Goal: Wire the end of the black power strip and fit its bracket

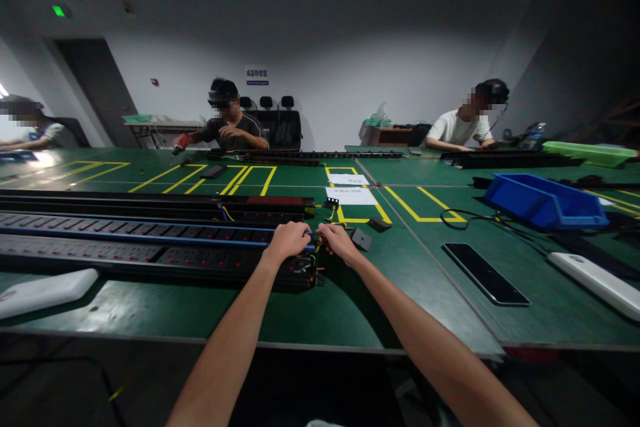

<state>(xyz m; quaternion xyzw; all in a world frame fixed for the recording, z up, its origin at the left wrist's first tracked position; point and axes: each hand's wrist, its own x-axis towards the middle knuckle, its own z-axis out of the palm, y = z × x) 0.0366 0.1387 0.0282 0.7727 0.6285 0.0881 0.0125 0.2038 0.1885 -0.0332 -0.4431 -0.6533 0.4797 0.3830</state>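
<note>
Several long black power strips lie side by side across the green table, their ends near the middle. My left hand is closed as a fist on the end of the middle strip. My right hand pinches at the same end, where yellow and blue wires stick out. What the fingers grip is too small to name. A small black end cap lies just right of my right hand.
A black phone and a white pad lie to the right, with a blue bin and a black cable behind. Another white pad sits front left. Papers lie mid-table. Three other people work at the far side.
</note>
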